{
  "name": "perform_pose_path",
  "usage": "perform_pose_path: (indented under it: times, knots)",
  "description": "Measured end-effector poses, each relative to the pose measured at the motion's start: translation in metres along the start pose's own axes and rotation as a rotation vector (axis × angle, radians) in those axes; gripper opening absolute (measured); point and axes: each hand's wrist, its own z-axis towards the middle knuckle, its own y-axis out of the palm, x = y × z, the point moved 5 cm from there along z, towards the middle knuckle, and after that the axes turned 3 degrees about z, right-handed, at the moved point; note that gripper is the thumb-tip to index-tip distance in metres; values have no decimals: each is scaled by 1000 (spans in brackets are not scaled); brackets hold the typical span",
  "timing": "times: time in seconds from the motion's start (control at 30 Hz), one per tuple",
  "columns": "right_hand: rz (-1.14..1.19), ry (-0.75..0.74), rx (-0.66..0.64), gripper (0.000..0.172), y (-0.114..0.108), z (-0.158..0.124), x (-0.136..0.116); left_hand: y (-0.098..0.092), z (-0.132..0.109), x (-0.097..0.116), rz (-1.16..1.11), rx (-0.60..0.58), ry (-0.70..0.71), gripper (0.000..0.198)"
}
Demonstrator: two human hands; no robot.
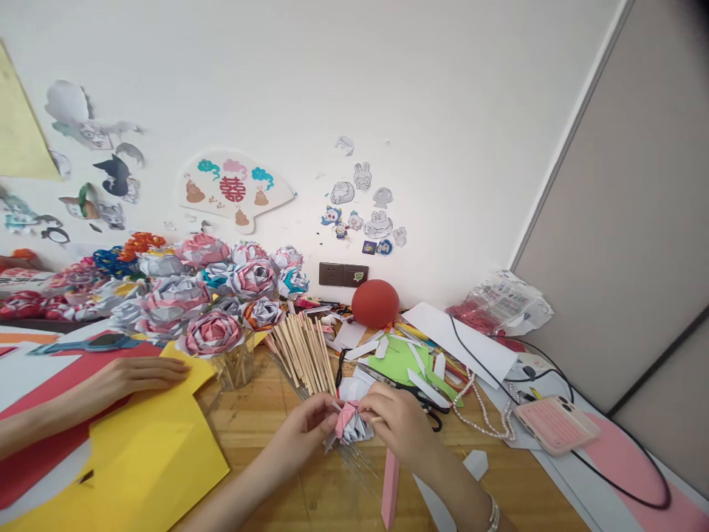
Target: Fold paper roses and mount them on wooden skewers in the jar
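Note:
My left hand (307, 430) and my right hand (399, 423) meet over the wooden table (266, 436) at bottom centre. Between them is a small folded paper flower (348, 427), pink and grey-white. Fingers of both hands pinch it from either side. A thin stick end shows at my right fingertips. A pink paper strip (390, 489) lies under my right wrist. A fanned bundle of wooden sticks (304, 353) lies just behind the flower.
Another person's hand (133, 375) rests flat on yellow paper (149, 451) at left. Several finished paper roses (213, 331) stand in a glass jar. Scissors (430, 405), green paper scraps (399, 360), a red ball (375, 303), a bead string and a pink-cased phone (557, 423) with cable lie at right.

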Motion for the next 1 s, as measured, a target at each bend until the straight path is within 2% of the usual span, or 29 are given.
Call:
perform_pose_path:
  times: [0.1, 0.23, 0.43, 0.67, 0.83, 1.0]
  knots:
    - [150, 85, -24, 15, -3, 1, 4, 1, -1, 1, -29, -45, -15, 37]
    - [296, 241, 68, 9, -5, 1, 12, 0, -1, 2, -77, -49, -51, 38]
    - [385, 357, 204, 17, -7, 0, 25, 3, -3, 0, -222, -19, -79, 37]
    - [422, 348, 177, 4, -5, 1, 16, -4, 0, -7, -347, 103, -70, 36]
    - [365, 337, 218, 5, -5, 0, 11, -5, 0, -7, -350, 110, -42, 34]
    - [254, 261, 200, 14, -7, 0, 3, -2, -3, -4, -358, 104, -40, 35]
